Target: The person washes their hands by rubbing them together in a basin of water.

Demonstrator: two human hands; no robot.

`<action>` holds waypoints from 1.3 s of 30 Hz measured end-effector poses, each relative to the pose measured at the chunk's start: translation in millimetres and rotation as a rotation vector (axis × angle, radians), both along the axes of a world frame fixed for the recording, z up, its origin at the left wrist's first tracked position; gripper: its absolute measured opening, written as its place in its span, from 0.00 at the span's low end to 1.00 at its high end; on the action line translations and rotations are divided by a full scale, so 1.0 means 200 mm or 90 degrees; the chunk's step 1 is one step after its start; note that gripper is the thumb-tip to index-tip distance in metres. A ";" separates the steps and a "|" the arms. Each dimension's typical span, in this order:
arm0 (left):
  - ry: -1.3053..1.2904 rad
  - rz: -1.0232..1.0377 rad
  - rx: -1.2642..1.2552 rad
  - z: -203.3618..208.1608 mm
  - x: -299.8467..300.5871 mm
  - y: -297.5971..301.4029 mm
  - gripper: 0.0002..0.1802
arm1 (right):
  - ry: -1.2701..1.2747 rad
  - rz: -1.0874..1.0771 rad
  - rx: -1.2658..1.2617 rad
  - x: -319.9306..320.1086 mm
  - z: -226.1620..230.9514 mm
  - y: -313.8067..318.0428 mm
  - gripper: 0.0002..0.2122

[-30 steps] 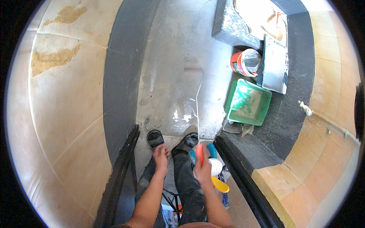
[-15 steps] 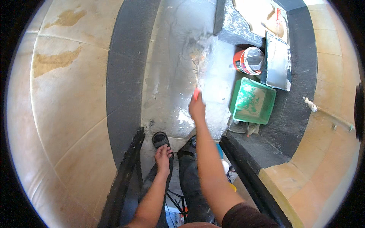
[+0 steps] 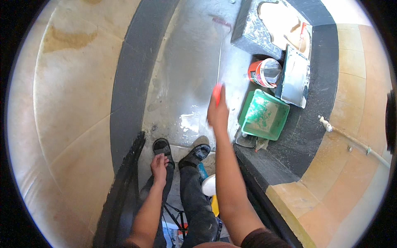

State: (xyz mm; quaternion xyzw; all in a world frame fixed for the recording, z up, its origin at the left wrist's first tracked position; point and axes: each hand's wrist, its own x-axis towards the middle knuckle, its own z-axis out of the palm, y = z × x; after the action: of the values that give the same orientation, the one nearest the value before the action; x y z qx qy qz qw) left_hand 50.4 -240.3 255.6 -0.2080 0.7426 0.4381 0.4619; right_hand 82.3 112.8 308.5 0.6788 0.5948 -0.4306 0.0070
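My right hand (image 3: 218,110) is wrapped around the red handle of a paint roller (image 3: 216,93). From the handle a long thin rod runs away over the wet, shiny grey floor (image 3: 186,70). A blurred reddish bar lies across the rod's far end, touching or just above the floor. My left hand (image 3: 159,164) hangs above my left sandal, holding nothing, with loosely bent fingers. Both feet, in dark sandals, stand at the near edge of the grey floor.
On the right stand a green tray (image 3: 280,128), an orange bucket (image 3: 257,74) and a dark paint tray (image 3: 297,68) leaning by a grey block (image 3: 248,31). A pipe (image 3: 351,135) sticks out from the right wall. Black posts flank my legs; a white lid (image 3: 209,186) lies behind my right foot.
My right hand has pushed the roller slightly farther away, and its reddish end now shows near the top. My right foot has turned outward. The view has shifted a little.
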 end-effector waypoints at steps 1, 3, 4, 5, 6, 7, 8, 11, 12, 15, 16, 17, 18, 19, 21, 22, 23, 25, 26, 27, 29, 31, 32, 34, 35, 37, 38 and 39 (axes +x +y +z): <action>0.007 -0.011 0.003 0.00 0.01 -0.03 0.15 | 0.016 -0.006 -0.037 0.08 0.13 -0.22 0.29; 0.023 -0.004 0.015 0.00 0.05 0.04 0.15 | 0.072 0.043 0.145 0.42 0.11 -0.70 0.26; 0.038 0.000 0.017 0.01 0.04 0.06 0.16 | 0.088 0.079 0.090 0.51 0.24 -0.87 0.27; 0.048 0.024 0.022 -0.02 0.05 0.06 0.18 | 0.063 0.073 0.006 0.61 0.32 -1.06 0.28; 0.050 0.030 0.013 -0.02 0.04 0.07 0.19 | 0.035 0.066 -0.077 0.69 0.39 -1.24 0.29; 0.056 0.036 -0.001 0.00 0.02 0.08 0.20 | 0.023 0.076 -0.103 0.73 0.46 -1.40 0.28; 0.065 0.036 -0.008 0.03 -0.01 0.07 0.20 | 0.012 0.086 -0.130 0.74 0.51 -1.53 0.28; 0.081 0.022 -0.007 0.04 -0.04 0.06 0.23 | -0.086 0.105 -0.302 0.73 0.51 -1.73 0.28; 0.073 0.035 -0.017 0.05 -0.06 0.04 0.23 | -0.086 0.106 -0.301 0.70 0.46 -1.77 0.28; 0.054 0.082 -0.038 0.04 -0.11 0.03 0.24 | -0.070 0.089 -0.290 0.51 0.27 -1.77 0.27; 0.057 0.105 -0.049 0.06 -0.14 0.03 0.24 | -0.037 0.081 -0.264 0.40 0.20 -1.75 0.27; 0.050 0.124 -0.058 0.06 -0.14 0.03 0.24 | -0.012 0.066 -0.237 0.30 0.10 -1.72 0.27; 0.069 0.097 -0.050 0.05 -0.14 0.03 0.25 | -0.011 0.048 -0.216 0.18 0.03 -1.65 0.27; 0.091 0.071 -0.039 0.03 -0.16 0.04 0.26 | -0.007 0.030 -0.192 0.05 -0.04 -1.55 0.27; 0.101 0.086 -0.020 0.03 -0.18 0.05 0.29 | 0.050 -0.035 -0.174 -0.17 -0.16 -1.36 0.27; 0.091 0.126 -0.010 0.04 -0.18 0.09 0.30 | 0.054 -0.050 -0.166 -0.24 -0.22 -1.31 0.27; 0.087 0.166 -0.004 0.06 -0.19 0.12 0.31 | 0.063 -0.064 -0.163 -0.32 -0.25 -1.28 0.28; 0.093 0.147 -0.024 0.04 -0.21 0.07 0.33 | 0.082 -0.083 -0.158 -0.45 -0.29 -1.23 0.28; 0.100 0.137 -0.036 0.04 -0.23 0.03 0.34 | 0.093 -0.087 -0.160 -0.51 -0.29 -1.21 0.28; 0.107 0.128 -0.047 0.04 -0.25 0.00 0.35 | 0.104 -0.090 -0.161 -0.57 -0.30 -1.19 0.28; 0.075 0.131 -0.012 0.04 -0.20 0.08 0.34 | 0.177 -0.119 0.071 -0.66 -0.55 -1.01 0.28; 0.062 0.156 -0.010 0.06 -0.18 0.08 0.32 | 0.213 -0.122 0.022 -0.86 -0.64 -0.67 0.26; 0.051 0.176 -0.011 0.08 -0.17 0.10 0.31 | 0.231 -0.133 -0.085 -0.95 -0.69 -0.40 0.28; -0.004 0.175 0.009 0.09 -0.13 0.21 0.30 | 0.249 -0.126 0.013 -1.04 -0.79 0.21 0.21; 0.002 0.166 0.012 0.11 -0.16 0.21 0.30 | 0.265 -0.099 -0.019 -1.09 -0.71 0.41 0.17; 0.017 0.144 0.025 0.12 -0.19 0.23 0.29 | 0.295 -0.019 -0.102 -1.03 -0.60 0.82 0.27; 0.000 0.129 0.041 0.09 -0.14 0.28 0.29 | 0.348 -0.033 -0.082 -0.91 -0.67 1.04 0.30; 0.002 0.118 0.039 0.09 -0.13 0.27 0.29 | 0.371 -0.046 -0.093 -0.84 -0.65 1.02 0.27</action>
State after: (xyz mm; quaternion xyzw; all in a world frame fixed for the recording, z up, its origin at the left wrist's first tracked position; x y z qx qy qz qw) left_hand 24.6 -185.9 273.7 -0.2610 0.7071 0.5017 0.4245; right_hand -86.6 317.6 179.2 0.5452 0.5147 -0.6487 -0.1305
